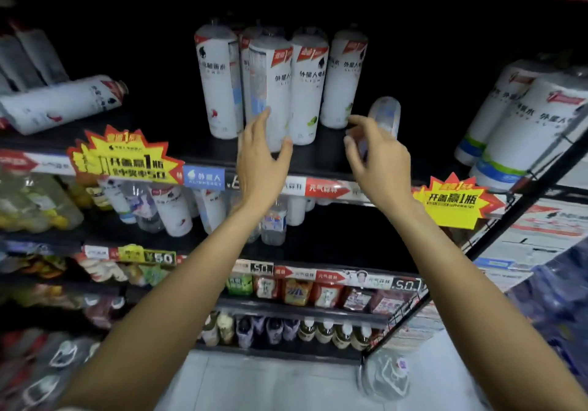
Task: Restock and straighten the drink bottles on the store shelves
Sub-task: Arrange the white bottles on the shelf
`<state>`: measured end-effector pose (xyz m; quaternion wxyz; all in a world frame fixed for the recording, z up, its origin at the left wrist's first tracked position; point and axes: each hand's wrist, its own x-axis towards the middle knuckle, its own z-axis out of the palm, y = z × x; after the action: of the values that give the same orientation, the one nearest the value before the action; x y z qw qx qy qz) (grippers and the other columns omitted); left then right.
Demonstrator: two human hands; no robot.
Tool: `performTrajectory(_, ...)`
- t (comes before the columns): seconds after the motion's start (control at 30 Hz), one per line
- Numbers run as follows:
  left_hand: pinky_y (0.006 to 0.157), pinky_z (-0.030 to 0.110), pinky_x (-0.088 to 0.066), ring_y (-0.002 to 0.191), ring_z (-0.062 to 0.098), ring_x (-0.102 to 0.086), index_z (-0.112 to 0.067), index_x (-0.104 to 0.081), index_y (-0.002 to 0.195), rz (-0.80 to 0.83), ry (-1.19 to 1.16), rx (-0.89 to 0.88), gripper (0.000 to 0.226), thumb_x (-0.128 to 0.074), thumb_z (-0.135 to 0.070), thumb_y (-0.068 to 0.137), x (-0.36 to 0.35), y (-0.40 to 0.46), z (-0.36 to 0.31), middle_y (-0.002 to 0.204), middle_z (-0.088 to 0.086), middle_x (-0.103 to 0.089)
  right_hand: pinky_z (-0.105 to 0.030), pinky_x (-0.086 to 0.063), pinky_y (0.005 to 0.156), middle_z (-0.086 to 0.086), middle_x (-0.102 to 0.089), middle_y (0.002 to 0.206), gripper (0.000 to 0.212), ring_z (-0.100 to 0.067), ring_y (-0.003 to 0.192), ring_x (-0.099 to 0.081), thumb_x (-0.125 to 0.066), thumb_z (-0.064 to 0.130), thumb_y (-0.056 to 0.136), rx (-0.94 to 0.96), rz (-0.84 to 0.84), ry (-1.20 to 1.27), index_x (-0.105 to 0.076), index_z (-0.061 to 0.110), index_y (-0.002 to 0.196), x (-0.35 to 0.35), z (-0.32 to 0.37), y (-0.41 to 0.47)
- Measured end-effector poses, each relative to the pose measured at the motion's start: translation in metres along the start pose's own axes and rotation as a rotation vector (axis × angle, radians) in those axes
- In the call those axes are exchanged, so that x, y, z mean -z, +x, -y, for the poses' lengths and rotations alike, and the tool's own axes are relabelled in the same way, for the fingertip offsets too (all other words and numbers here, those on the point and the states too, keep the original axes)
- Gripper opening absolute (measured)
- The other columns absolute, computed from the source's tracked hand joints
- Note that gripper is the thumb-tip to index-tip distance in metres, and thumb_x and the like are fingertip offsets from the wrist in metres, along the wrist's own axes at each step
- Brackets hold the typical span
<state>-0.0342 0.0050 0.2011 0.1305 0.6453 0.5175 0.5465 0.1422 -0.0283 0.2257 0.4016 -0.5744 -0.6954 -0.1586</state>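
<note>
One bottle (385,117) lies in right-hand grip (378,156).

We note two yellow starburst promotional tags, one at left (122,159) and one at right (456,200), clipped to the shelf edge. Price strips (405,284) line the lower edges. Packaged snacks (296,291) fill a lower tier above pale floor (270,382).
</note>
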Motion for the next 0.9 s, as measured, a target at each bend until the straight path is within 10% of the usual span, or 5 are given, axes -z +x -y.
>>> performTrajectory(0.3, 0.079, 0.035, -0.041, 0.090, 0.021, -0.053, -0.012, -0.062, 0.117, 0.097, 0.380, -0.364, 0.031, -0.055, -0.025, 0.089, 0.022, -0.111, 0.050, 0.093, 0.000, -0.062, -0.032, -0.049, 0.047, -0.003, -0.069, 0.079, 0.024, -0.026, 0.068, -0.065, -0.047, 0.026, 0.094, 0.222, 0.340, -0.006, -0.061, 0.013, 0.109, 0.001, -0.011, -0.117)
performTrajectory(0.57, 0.100, 0.041, -0.036, 0.123, 0.030, -0.042, -0.013, -0.045, 0.137, 0.260, 0.529, -0.143, 0.060, -0.066, -0.035, 0.085, -0.035, -0.128, 0.127, 0.133, 0.013, -0.047, -0.038, -0.051, 0.077, -0.008, -0.058, 0.122, 0.035, -0.029, 0.111, -0.053, -0.058, 0.025, 0.091, 0.159, 0.454, 0.000, -0.057, 0.011, 0.123, -0.090, -0.059, -0.164)
performTrajectory(0.9, 0.110, 0.049, -0.024, 0.139, 0.036, -0.027, -0.022, -0.040, 0.143, 0.110, 0.600, -0.265, 0.071, -0.068, -0.044, 0.082, -0.098, -0.117, 0.205, 0.151, 0.015, -0.032, -0.049, -0.035, 0.101, -0.013, -0.040, 0.141, 0.061, -0.036, 0.127, -0.039, -0.061, 0.041, 0.088, -0.095, 0.423, -0.069, -0.039, 0.018, 0.140, -0.195, -0.101, -0.149)
